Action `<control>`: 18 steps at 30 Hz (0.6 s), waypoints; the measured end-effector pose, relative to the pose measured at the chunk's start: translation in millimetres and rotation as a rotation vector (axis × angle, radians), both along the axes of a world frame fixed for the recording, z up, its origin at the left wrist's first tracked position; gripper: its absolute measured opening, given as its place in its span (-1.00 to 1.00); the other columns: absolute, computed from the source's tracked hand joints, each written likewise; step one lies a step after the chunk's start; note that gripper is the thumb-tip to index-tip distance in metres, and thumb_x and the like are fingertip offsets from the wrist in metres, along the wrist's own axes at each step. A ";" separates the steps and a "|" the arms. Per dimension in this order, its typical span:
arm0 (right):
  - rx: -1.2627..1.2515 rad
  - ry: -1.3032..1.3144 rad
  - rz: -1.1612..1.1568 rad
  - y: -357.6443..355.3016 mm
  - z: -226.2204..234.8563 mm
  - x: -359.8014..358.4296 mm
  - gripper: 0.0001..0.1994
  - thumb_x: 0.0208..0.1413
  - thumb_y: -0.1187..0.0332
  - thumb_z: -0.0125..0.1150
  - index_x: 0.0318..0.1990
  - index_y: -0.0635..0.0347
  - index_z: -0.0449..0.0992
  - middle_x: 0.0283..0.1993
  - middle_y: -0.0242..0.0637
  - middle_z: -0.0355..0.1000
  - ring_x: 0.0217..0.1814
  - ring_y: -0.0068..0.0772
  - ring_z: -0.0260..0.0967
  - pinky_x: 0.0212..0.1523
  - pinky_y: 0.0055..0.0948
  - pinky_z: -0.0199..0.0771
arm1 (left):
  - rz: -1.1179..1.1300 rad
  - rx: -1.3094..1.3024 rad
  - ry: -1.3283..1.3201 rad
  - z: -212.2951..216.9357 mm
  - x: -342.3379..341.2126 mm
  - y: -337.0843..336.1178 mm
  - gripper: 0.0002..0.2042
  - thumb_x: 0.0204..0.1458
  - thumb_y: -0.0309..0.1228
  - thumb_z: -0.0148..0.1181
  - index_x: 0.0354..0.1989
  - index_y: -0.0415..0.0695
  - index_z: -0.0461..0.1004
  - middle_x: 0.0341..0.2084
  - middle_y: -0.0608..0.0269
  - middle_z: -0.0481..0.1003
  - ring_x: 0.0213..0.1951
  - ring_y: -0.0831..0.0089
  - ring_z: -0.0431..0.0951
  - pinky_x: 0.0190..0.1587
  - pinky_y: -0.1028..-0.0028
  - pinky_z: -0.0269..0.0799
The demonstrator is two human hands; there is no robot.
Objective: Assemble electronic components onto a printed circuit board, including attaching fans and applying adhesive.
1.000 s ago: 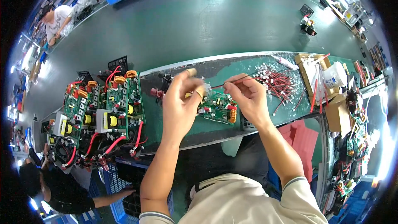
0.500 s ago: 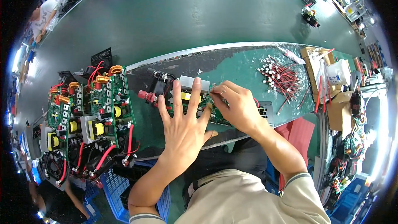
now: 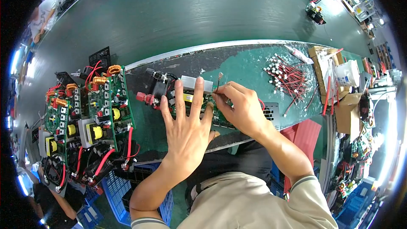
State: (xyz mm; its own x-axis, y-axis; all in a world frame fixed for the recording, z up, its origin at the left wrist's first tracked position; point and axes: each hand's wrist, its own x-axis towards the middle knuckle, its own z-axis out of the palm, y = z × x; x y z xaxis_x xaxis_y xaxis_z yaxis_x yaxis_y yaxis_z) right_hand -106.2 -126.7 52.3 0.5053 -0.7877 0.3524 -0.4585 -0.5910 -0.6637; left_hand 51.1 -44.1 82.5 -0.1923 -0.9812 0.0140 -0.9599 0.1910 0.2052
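Observation:
In front of me a green circuit board assembly [image 3: 224, 123] lies on the bench, with a silver heatsink [image 3: 196, 84], a yellow transformer [image 3: 187, 98], a black fan [image 3: 160, 88] and red terminals [image 3: 145, 97] at its left end. My left hand [image 3: 186, 135] is laid over it, fingers spread, covering much of the parts. At the board's far edge my right hand [image 3: 243, 108] pinches a thin wire [image 3: 218, 82] between thumb and forefinger. The wire's pale tip sticks up; its lower end is hidden by my fingers.
Several similar board assemblies [image 3: 99, 114] stand at the left. To the right lies a pile of red wires with white connectors [image 3: 288, 76], beside a tube [image 3: 298, 54], a cardboard box [image 3: 320, 63] and a white tub [image 3: 347, 74]. Blue crates [image 3: 116, 193] sit below the bench.
The wire in my right hand now stands up more visibly above my fingertips. My left hand stays spread over the board. The view has shifted slightly.

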 end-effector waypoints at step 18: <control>-0.097 0.160 0.043 -2.6 8.2 2.6 -0.89 0.01 0.51 0.28 -0.32 0.28 0.46 -0.41 -0.14 0.40 -0.40 -0.01 0.44 -0.42 -0.18 0.46 | 0.032 -0.054 0.026 -1.2 -2.7 -1.2 -0.42 -0.25 -0.13 0.50 -0.01 -0.10 0.55 0.45 0.23 -0.02 0.46 -0.10 -0.12 0.34 -0.23 -0.10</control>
State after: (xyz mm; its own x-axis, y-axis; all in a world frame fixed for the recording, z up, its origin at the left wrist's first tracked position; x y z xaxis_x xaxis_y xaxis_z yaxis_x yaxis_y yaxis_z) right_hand -103.6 -129.3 60.5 0.5938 -0.7303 0.3377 -0.5266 -0.6701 -0.5231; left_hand 48.5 -45.3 81.3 -0.1601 -0.9845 0.0716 -0.9601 0.1721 0.2203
